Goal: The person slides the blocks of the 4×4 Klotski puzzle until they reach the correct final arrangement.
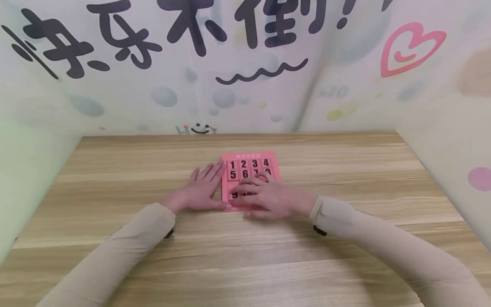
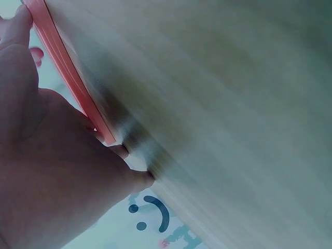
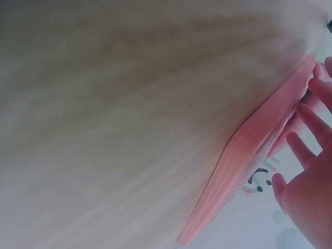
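Note:
A pink sliding number puzzle lies flat on the wooden table. Its top row reads 1 to 4, and the row below starts 5, 6; a 9 tile shows lower left. My left hand rests along the puzzle's left edge, fingers straight and thumb at the lower left corner. Over the lower right part, my right hand has its fingertips on or just above the tiles, covering several of them. In the right wrist view the right hand's fingers are spread over the puzzle's side.
The wooden table extends around the puzzle on all sides. Behind it stands a wall with black writing, a pink heart and coloured dots. A dark wrist strap shows under the right sleeve.

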`<state>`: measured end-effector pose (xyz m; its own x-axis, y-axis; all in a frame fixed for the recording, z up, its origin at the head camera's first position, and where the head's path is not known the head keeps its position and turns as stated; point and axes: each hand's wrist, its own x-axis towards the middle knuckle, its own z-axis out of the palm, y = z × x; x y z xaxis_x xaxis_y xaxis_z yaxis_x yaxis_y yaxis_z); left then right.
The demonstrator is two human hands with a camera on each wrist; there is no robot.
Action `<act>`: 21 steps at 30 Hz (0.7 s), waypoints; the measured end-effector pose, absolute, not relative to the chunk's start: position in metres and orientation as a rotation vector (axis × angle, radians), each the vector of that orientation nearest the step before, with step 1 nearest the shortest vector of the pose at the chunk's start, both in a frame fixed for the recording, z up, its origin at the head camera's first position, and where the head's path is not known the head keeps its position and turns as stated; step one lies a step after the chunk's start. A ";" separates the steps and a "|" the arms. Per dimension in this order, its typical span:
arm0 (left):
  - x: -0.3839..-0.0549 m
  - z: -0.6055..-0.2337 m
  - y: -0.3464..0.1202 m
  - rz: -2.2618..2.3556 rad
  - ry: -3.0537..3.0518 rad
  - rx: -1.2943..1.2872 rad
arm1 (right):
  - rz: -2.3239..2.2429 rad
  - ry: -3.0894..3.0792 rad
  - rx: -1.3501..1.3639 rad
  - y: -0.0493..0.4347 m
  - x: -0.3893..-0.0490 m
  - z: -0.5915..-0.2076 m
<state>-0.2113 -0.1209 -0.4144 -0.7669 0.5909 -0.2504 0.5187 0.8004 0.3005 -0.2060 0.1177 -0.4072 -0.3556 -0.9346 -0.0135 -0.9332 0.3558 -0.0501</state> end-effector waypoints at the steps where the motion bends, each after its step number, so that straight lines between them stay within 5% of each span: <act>1: -0.211 -0.414 -0.121 0.301 2.659 0.841 | -0.068 2.556 -1.768 0.118 -0.205 -0.408; 21: -0.211 -0.415 -0.122 0.321 2.659 0.840 | -0.237 2.644 -1.826 0.138 -0.209 -0.410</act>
<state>-0.2114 -0.1218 -0.4152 -0.7701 0.5891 -0.2448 0.5139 0.8002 0.3092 -0.2089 0.1376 -0.4096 -0.3553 -0.9228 0.1491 -0.9346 0.3477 -0.0751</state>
